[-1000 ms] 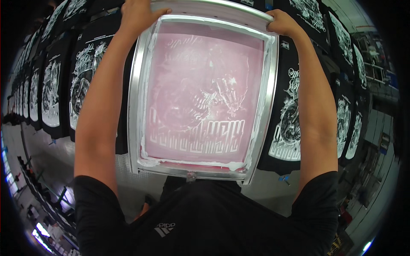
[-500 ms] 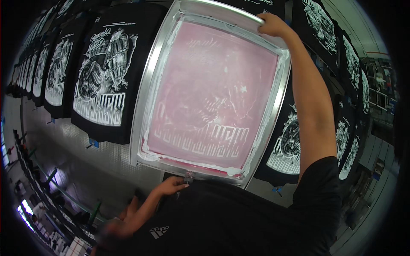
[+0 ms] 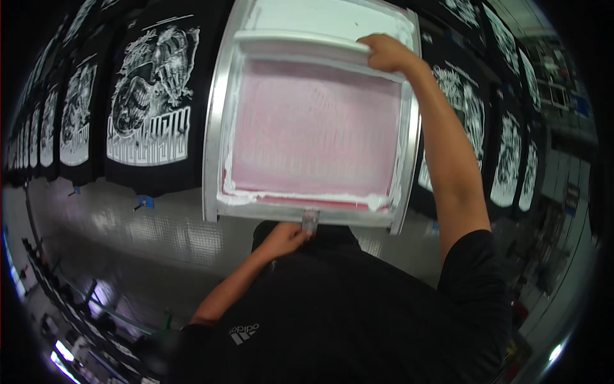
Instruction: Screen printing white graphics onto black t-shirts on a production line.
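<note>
A screen printing frame [image 3: 215, 128] with a metal rim and pink mesh [image 3: 313, 121] lies in front of me, its inner edges lined with white ink. Across the mesh runs a long pale squeegee [image 3: 294, 40], and white ink [image 3: 307, 14] covers the mesh on its far side. My right hand [image 3: 388, 52] is closed around the squeegee's right end, arm stretched forward. At the middle of the frame's near edge, my left hand [image 3: 284, 239] grips a small greyish handle [image 3: 310, 221]. The squeegee's blade edge is hard to make out.
Black shirts with white prints lie on boards on both sides, the nearest left one [image 3: 150, 102] beside the frame and a right one [image 3: 460, 102] partly behind my arm. Blue-marked knobs [image 3: 146, 202] stick out below the boards. Shiny grey floor [image 3: 173, 230] shows at lower left.
The squeegee has come nearer along the mesh with my right hand on it, leaving white ink beyond it. The frame appears straighter in view. My left hand keeps its grip.
</note>
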The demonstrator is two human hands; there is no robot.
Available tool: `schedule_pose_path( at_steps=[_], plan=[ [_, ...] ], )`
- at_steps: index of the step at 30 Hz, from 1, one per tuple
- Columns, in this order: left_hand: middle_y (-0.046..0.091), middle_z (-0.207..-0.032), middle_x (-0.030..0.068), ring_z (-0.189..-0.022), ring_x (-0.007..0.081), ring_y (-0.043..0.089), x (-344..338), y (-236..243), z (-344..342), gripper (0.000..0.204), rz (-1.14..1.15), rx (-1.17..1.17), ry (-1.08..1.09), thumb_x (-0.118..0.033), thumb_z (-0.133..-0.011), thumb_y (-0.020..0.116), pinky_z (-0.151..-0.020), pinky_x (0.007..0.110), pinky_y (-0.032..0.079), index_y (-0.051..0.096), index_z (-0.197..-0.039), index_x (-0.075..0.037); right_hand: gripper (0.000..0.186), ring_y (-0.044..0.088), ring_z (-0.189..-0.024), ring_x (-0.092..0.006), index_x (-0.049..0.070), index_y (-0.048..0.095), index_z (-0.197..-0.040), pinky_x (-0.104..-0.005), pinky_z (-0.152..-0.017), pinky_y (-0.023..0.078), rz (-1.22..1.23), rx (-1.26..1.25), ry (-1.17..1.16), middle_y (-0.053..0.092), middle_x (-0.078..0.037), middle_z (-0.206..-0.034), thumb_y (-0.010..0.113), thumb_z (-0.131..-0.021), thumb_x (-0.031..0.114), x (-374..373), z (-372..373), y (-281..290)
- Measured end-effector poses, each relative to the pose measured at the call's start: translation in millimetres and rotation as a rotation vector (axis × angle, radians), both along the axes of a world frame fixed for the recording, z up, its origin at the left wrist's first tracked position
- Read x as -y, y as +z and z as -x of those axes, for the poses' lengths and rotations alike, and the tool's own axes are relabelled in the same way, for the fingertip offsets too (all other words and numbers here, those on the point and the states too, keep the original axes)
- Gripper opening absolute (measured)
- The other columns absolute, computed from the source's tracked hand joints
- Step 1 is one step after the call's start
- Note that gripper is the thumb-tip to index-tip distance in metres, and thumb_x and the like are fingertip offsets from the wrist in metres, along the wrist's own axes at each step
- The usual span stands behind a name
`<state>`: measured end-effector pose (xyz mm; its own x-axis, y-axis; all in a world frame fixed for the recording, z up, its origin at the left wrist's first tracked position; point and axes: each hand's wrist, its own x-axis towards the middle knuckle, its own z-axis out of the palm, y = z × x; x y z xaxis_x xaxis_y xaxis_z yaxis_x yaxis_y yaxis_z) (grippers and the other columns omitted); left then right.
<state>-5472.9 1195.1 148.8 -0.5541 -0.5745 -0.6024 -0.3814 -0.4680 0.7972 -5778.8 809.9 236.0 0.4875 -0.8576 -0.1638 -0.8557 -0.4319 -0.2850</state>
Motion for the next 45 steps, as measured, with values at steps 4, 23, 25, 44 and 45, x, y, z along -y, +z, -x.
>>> schedule_pose_path(
  at_steps=[4, 23, 25, 44, 45],
  plan=[
    [0.062, -0.067, 0.0022, -0.062, 0.0086, 0.055, -1, -3, 1, 0.032, -0.005, -0.017, 0.057, -0.029, -0.098, 0.060, -0.057, 0.027, 0.046, 0.070, -0.089, 0.000, 0.048, 0.065, -0.099, -0.0340, 0.009, 0.068, -0.115, -0.0422, -0.086, 0.052, -0.269, -0.146, -0.168, 0.070, -0.015, -0.105, 0.057, -0.068, 0.001, -160, -53, 30],
    [0.067, -0.074, 0.0185, -0.076, 0.0343, 0.068, -19, 30, 11, 0.047, 0.310, 0.376, 0.089, -0.047, -0.092, 0.059, -0.070, 0.043, 0.052, 0.072, -0.084, -0.003, 0.036, 0.060, -0.090, -0.0338, 0.005, 0.065, -0.102, -0.0459, -0.081, 0.045, 0.050, 0.092, -0.178, 0.066, -0.013, -0.091, 0.072, -0.067, 0.012, -345, -24, 49],
    [0.067, -0.073, 0.0178, -0.074, 0.0314, 0.067, -16, 50, -5, 0.043, 0.290, 0.463, 0.010, -0.044, -0.092, 0.061, -0.069, 0.041, 0.052, 0.072, -0.084, -0.002, 0.033, 0.062, -0.086, -0.0329, 0.006, 0.067, -0.095, -0.0456, -0.083, 0.043, -0.070, 0.099, -0.208, 0.067, -0.013, -0.088, 0.077, -0.066, 0.016, -335, 18, 39],
    [0.071, -0.111, 0.0169, -0.104, 0.0178, 0.064, 60, 45, -19, 0.046, 0.564, 0.389, 0.867, -0.036, -0.101, 0.052, -0.091, 0.031, 0.048, 0.058, -0.131, -0.001, 0.031, 0.064, -0.086, -0.0128, 0.000, 0.066, -0.099, -0.0280, -0.081, 0.051, -0.486, 1.271, -0.805, 0.068, -0.003, -0.090, 0.079, -0.071, -0.001, -381, 191, -6],
    [0.071, -0.111, 0.0163, -0.104, 0.0165, 0.063, 51, 42, 2, 0.046, 0.558, 0.369, 0.872, -0.034, -0.101, 0.053, -0.091, 0.030, 0.048, 0.057, -0.131, 0.000, 0.031, 0.064, -0.084, -0.0126, 0.000, 0.066, -0.097, -0.0282, -0.079, 0.052, -0.456, 1.262, -0.842, 0.068, -0.004, -0.089, 0.079, -0.069, -0.002, -390, 209, 4]
  ],
)
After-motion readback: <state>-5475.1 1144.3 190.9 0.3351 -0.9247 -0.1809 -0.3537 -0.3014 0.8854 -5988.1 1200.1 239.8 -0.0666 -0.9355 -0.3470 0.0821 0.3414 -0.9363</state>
